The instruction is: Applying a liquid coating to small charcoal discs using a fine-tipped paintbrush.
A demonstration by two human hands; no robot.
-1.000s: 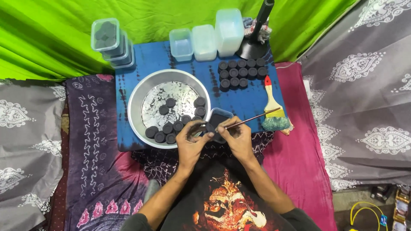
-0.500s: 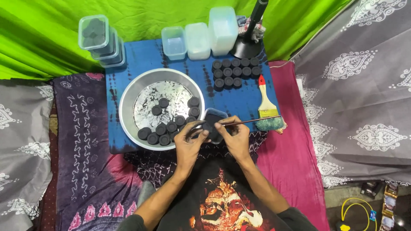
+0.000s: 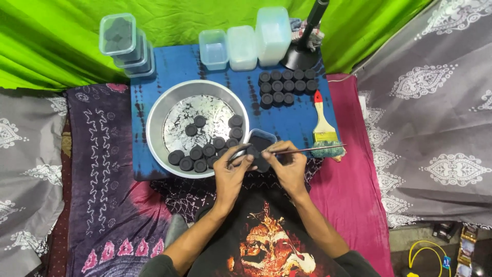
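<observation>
My left hand (image 3: 233, 168) grips a small black round disc (image 3: 252, 153) at its fingertips, just in front of a small square container with black contents (image 3: 263, 141). My right hand (image 3: 290, 166) pinches a thin stick (image 3: 312, 150) that points right, with its near end at the disc. A round metal bowl (image 3: 164, 110) lies left of both hands and holds several black discs (image 3: 205, 151) along its near side. Rows of black discs (image 3: 286, 85) lie on the blue cloth (image 3: 169, 66) beyond my right hand.
A paintbrush with a red-tipped wooden handle (image 3: 323, 125) lies right of the hands. Clear plastic boxes (image 3: 243, 43) and a stack of lidded boxes (image 3: 125, 43) stand at the back. A black stand (image 3: 302, 54) rises at the back right. Patterned cloths cover the floor around.
The view has shifted slightly. Both hands stay together over the disc with small movements of the stick; nothing else has moved.
</observation>
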